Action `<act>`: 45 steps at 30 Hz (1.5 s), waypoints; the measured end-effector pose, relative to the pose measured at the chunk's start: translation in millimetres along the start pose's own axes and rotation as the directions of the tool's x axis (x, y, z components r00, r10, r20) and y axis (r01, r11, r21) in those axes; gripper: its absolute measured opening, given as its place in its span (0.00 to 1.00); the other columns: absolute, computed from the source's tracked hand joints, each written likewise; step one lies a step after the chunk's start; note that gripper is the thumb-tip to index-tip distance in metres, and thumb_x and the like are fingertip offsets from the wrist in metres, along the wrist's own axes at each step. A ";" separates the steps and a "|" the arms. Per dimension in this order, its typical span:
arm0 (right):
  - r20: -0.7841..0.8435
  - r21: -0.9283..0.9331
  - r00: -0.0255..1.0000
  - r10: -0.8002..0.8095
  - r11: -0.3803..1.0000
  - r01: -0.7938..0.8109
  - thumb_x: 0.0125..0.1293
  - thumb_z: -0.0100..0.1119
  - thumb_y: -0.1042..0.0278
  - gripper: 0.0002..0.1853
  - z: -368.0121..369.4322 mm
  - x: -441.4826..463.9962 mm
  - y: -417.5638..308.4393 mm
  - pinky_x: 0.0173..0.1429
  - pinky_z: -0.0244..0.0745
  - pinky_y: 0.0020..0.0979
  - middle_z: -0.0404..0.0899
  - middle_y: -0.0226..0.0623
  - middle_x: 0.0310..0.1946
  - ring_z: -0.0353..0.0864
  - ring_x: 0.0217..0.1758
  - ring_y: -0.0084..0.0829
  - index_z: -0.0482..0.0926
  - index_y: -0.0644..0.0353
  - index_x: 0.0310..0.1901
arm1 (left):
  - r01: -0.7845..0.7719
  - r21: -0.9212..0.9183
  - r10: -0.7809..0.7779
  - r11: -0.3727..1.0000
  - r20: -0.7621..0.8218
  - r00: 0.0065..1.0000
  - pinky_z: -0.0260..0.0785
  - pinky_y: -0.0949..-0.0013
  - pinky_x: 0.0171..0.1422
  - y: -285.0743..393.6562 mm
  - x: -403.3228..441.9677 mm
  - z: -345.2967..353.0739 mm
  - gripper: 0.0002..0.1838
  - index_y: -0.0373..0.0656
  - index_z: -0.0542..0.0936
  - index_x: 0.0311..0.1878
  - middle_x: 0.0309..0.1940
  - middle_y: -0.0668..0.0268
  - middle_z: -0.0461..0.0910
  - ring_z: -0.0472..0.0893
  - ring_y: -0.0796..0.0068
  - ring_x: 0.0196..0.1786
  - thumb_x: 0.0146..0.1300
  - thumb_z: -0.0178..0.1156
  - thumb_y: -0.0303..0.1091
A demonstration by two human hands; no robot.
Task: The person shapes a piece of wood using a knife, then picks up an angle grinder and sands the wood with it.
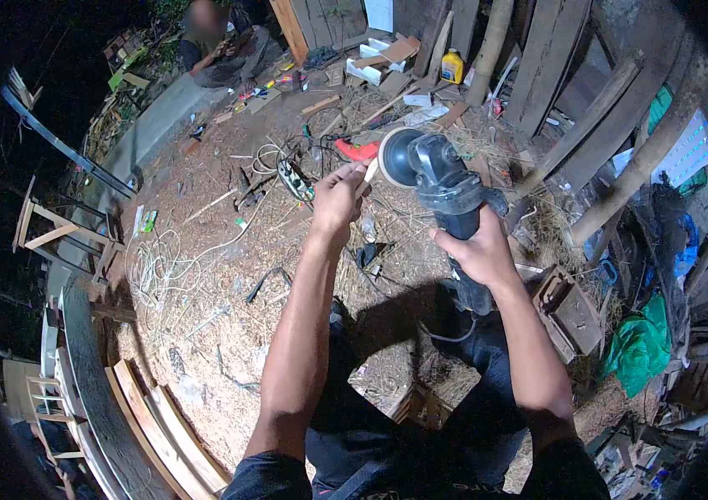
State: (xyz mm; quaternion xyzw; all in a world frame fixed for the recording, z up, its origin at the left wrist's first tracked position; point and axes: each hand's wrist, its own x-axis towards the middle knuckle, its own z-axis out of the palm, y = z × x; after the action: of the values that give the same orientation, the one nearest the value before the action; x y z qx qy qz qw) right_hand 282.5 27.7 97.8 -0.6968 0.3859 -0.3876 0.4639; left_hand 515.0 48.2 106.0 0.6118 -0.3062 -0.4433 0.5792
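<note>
We record, first, one left hand point(337, 198), its fingers closed on a slim pale wooden piece point(371, 172) at the rim of the disc; whether piece and disc touch, we cannot tell. Second, one right hand point(487, 250), wrapped round the black body of a power grinder point(456, 218), thumb laid across the casing. The grinder bears a round disc point(396, 158), turned toward the left hand. Beyond, on ground strewn with shavings, we list a red tool point(356, 150), a power strip point(294, 179) and, farther left, loose pale cord point(158, 271). To the right we enter a wooden box point(569, 321) and, beside it, green sheeting point(641, 346). At lower left, curved planks point(162, 425); at the far edge, a seated person point(219, 52).
</note>
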 end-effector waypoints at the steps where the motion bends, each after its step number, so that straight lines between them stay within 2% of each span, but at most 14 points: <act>1: 0.008 -0.019 1.000 0.007 1.000 -0.007 0.51 0.72 0.69 0.21 -0.2 0.1 -0.1 0.47 0.72 0.28 0.79 0.28 0.37 0.75 0.38 0.21 0.76 0.62 0.47 | -0.002 0.022 0.002 1.000 -0.006 1.000 0.49 0.80 0.20 0.8 -0.2 1.1 0.14 0.46 0.81 0.52 0.24 0.76 0.72 0.61 0.87 0.19 0.70 0.51 0.38; 4: 0.009 -0.017 1.000 0.014 1.000 -0.014 0.51 0.72 0.68 0.21 0.5 0.1 -2.0 0.48 0.72 0.29 0.79 0.28 0.37 0.75 0.39 0.22 0.77 0.62 0.47 | -0.010 0.042 0.009 0.999 0.021 1.000 0.49 0.80 0.20 -0.1 1.4 -1.5 0.14 0.45 0.81 0.52 0.25 0.76 0.73 0.62 0.87 0.20 0.70 0.51 0.38; 8: 0.006 -0.009 0.996 0.088 0.996 -0.088 0.51 0.72 0.68 0.21 -1.7 0.1 -6.3 0.47 0.72 0.29 0.79 0.28 0.36 0.76 0.38 0.22 0.77 0.62 0.46 | -0.005 -0.067 0.005 0.998 0.004 1.000 0.48 0.80 0.19 -0.9 0.6 -2.2 0.12 0.44 0.83 0.47 0.22 0.77 0.74 0.61 0.89 0.17 0.69 0.54 0.37; 14: 0.025 -0.055 1.000 0.001 0.998 0.000 0.51 0.72 0.68 0.20 -2.1 1.0 1.4 0.40 0.73 0.27 0.79 0.29 0.35 0.76 0.33 0.21 0.76 0.61 0.45 | -0.040 0.020 0.039 0.999 0.028 0.999 0.47 0.81 0.20 -5.2 5.3 -0.7 0.13 0.46 0.83 0.50 0.23 0.78 0.74 0.61 0.89 0.19 0.70 0.53 0.37; 17: -0.027 0.002 0.992 0.125 0.992 -0.125 0.47 0.74 0.61 0.23 -2.4 0.1 1.0 0.46 0.74 0.35 0.81 0.36 0.35 0.79 0.37 0.31 0.78 0.62 0.44 | -0.101 0.048 0.100 0.994 0.016 0.995 0.47 0.81 0.20 0.8 0.5 -0.1 0.12 0.46 0.83 0.49 0.22 0.78 0.74 0.60 0.89 0.17 0.70 0.54 0.37; 22: -0.003 0.053 0.994 0.113 0.992 -0.113 0.48 0.73 0.62 0.23 -5.5 2.1 5.2 0.47 0.73 0.35 0.81 0.36 0.36 0.79 0.38 0.31 0.77 0.61 0.44 | -0.146 0.020 0.146 0.989 -0.007 0.989 0.45 0.80 0.19 3.4 -4.4 2.9 0.12 0.45 0.83 0.49 0.23 0.78 0.74 0.58 0.90 0.17 0.70 0.54 0.37; 25: -0.009 0.024 1.000 0.017 1.000 -0.017 0.48 0.73 0.62 0.23 -4.0 2.2 2.6 0.48 0.73 0.35 0.81 0.36 0.37 0.79 0.39 0.31 0.77 0.60 0.45 | -0.179 0.094 0.181 0.979 -0.011 0.983 0.52 0.80 0.23 -1.7 2.2 3.5 0.13 0.43 0.83 0.50 0.25 0.78 0.76 0.63 0.89 0.20 0.70 0.54 0.36; 28: -0.011 -0.009 1.000 0.025 1.000 -0.025 0.48 0.72 0.63 0.23 -4.0 2.2 1.8 0.49 0.73 0.35 0.81 0.37 0.38 0.80 0.40 0.33 0.77 0.59 0.46 | -0.296 0.174 0.299 0.939 0.009 0.954 0.66 0.76 0.42 -12.4 13.0 0.9 0.13 0.36 0.83 0.48 0.35 0.72 0.82 0.74 0.84 0.36 0.69 0.55 0.33; 31: -0.005 -0.022 0.999 0.047 0.999 -0.047 0.50 0.72 0.67 0.22 -5.3 1.2 -1.2 0.47 0.72 0.31 0.79 0.31 0.36 0.76 0.38 0.26 0.76 0.60 0.47 | -0.321 0.105 0.325 0.941 -0.018 0.946 0.67 0.76 0.42 -12.7 10.0 1.6 0.13 0.35 0.83 0.48 0.35 0.71 0.82 0.75 0.84 0.36 0.68 0.55 0.33; 35: 0.009 -0.040 1.000 -0.016 0.999 0.016 0.51 0.72 0.70 0.22 -5.0 3.0 10.9 0.46 0.71 0.29 0.77 0.28 0.36 0.74 0.38 0.22 0.76 0.61 0.48 | -0.410 0.301 0.441 0.861 -0.041 0.896 0.69 0.75 0.40 -19.4 17.8 -1.8 0.14 0.35 0.83 0.48 0.32 0.68 0.83 0.77 0.83 0.34 0.68 0.56 0.34; 38: 0.001 -0.108 0.996 0.091 0.990 -0.090 0.51 0.72 0.70 0.22 -5.1 1.8 17.3 0.48 0.71 0.29 0.77 0.29 0.37 0.74 0.39 0.23 0.76 0.61 0.48 | -0.419 0.380 0.477 0.825 -0.071 0.876 0.71 0.73 0.39 -20.0 15.8 1.2 0.13 0.36 0.83 0.48 0.30 0.63 0.84 0.78 0.82 0.33 0.67 0.56 0.34; 41: 0.014 -0.020 0.995 0.104 0.994 -0.103 0.46 0.73 0.57 0.26 -7.2 1.1 -0.1 0.50 0.73 0.39 0.82 0.41 0.38 0.81 0.42 0.39 0.77 0.60 0.45 | -0.460 0.457 0.550 0.761 -0.080 0.831 0.72 0.71 0.40 -13.2 8.6 1.8 0.13 0.38 0.83 0.48 0.30 0.59 0.85 0.81 0.79 0.32 0.67 0.56 0.34; 44: -0.018 -0.149 0.999 0.043 0.988 -0.045 0.47 0.73 0.56 0.28 -7.0 3.3 13.6 0.51 0.73 0.38 0.82 0.41 0.40 0.81 0.43 0.39 0.76 0.60 0.48 | -0.502 0.560 0.636 0.659 -0.061 0.769 0.73 0.71 0.40 -5.4 -0.6 7.2 0.13 0.38 0.83 0.48 0.29 0.55 0.84 0.82 0.75 0.31 0.65 0.57 0.33; 45: -0.017 -0.143 0.999 0.034 0.989 -0.036 0.48 0.73 0.60 0.26 -7.1 3.1 14.8 0.50 0.73 0.36 0.81 0.38 0.39 0.79 0.42 0.33 0.76 0.61 0.48 | -0.504 0.575 0.647 0.644 -0.058 0.760 0.73 0.71 0.40 -6.7 -0.3 7.9 0.13 0.38 0.83 0.48 0.29 0.54 0.84 0.83 0.74 0.31 0.64 0.58 0.32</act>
State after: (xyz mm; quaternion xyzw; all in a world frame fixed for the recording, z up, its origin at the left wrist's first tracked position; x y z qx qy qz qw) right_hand 274.7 18.4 86.3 -0.7186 0.4284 -0.3558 0.4165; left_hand 506.8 46.0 100.0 0.6671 -0.5171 -0.0482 0.5340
